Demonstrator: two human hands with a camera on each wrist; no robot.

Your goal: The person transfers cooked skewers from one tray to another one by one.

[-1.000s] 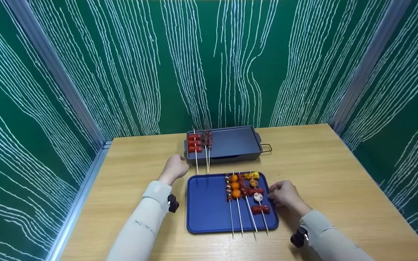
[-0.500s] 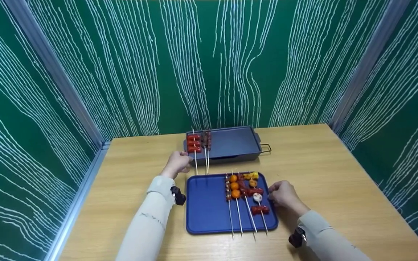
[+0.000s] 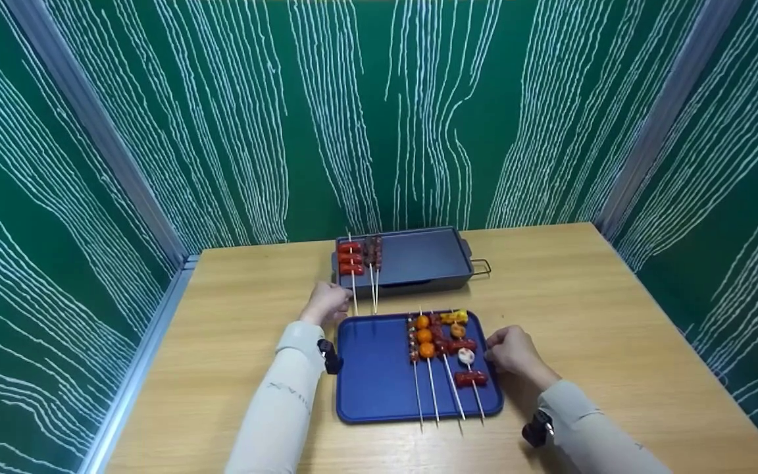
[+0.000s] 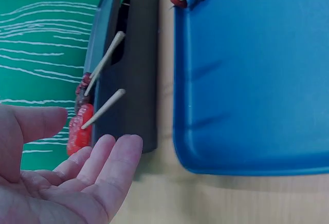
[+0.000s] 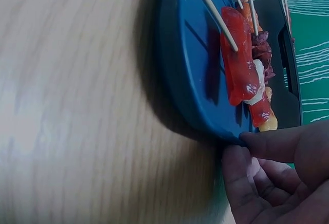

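Left hand [image 3: 325, 304] spread, empty, nearer; red skewer [image 3: 351, 259] at its 1 o'clock, lying 12-to-6. Right hand [image 3: 516, 350] pinches tray [image 3: 374, 375], 3 o'clock edge.

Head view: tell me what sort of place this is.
Probably a small booth set up for tabletop work: patterned green walls stand close around a wooden table, metal posts mark the corners, and a tray and pan are laid out.

Blue tray [image 3: 374, 372], dark grey pan [image 3: 426, 253], green wall [image 3: 326, 178] (streaked in white)
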